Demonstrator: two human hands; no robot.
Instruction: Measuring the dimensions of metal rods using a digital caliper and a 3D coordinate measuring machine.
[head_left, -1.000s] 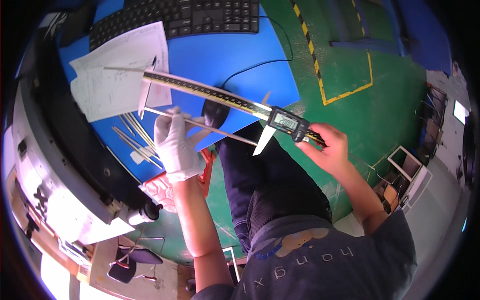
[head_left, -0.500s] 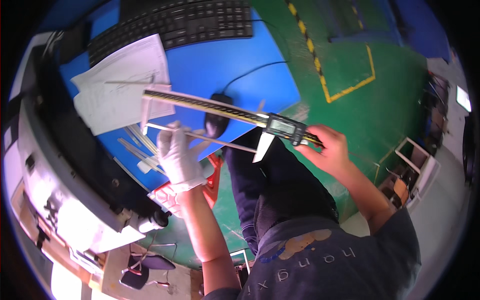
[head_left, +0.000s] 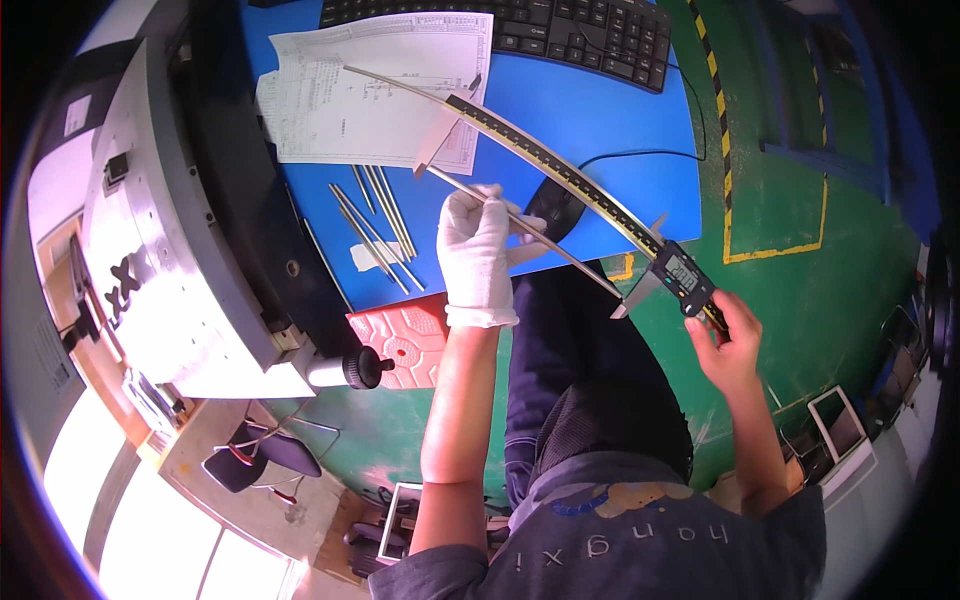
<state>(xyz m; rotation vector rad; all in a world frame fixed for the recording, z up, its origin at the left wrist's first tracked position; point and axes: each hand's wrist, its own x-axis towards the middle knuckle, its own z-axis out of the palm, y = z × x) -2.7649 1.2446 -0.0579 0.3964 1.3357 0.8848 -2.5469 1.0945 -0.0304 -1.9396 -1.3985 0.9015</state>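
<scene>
The gloved left hand pinches with its fingertips, more fingers stretched toward the right hand; the left forearm runs almost straight down below it. The bare right hand, lower and well apart, has thumb and fingers curled in a grip, the right forearm slanting down beneath it.

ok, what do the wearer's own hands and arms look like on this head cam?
Left hand: plain white glove, ending in a cuff at the wrist. Right hand: no glove. Left forearm and right forearm uncovered, no watch or cables visible. Left sleeve and right sleeve: short, dark grey.
</scene>
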